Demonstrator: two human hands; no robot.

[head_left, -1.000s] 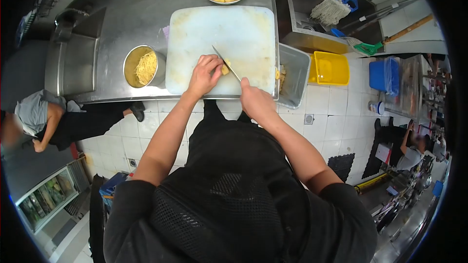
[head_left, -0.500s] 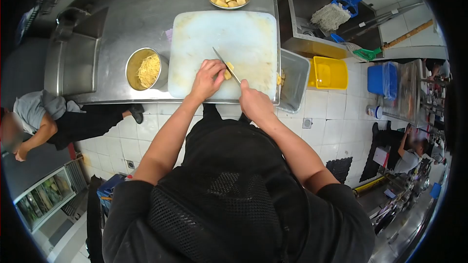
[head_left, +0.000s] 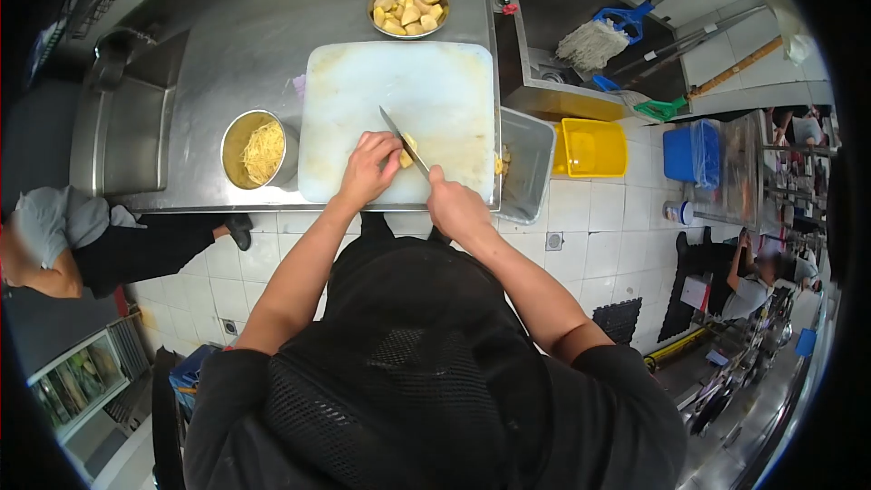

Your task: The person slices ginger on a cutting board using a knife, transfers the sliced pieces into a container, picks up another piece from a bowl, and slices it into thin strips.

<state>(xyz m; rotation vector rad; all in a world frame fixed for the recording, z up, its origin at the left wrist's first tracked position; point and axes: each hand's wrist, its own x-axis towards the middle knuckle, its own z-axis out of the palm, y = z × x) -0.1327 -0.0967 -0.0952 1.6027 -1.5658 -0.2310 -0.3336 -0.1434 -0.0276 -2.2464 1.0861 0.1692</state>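
Note:
My right hand is closed around the handle of a kitchen knife, whose blade points up and left over the white cutting board. Under the blade lies a piece of pale yellow vegetable, its kind not clear. The curled fingers of my left hand press on that piece, right beside the blade; the fingertips are partly hidden. Left of the board stands a steel pot with thin yellow shreds. Beyond the board, a steel bowl holds peeled yellow chunks.
A grey bin with scraps sits against the counter's right edge, with a yellow tub beyond it. Sinks lie at left and upper right, the latter with a mop. One person is at left, others at far right.
The whole view has shifted, so the counter appears lower and further left. My hands and the knife hold nearly the same place on the board. The person at left has moved an arm.

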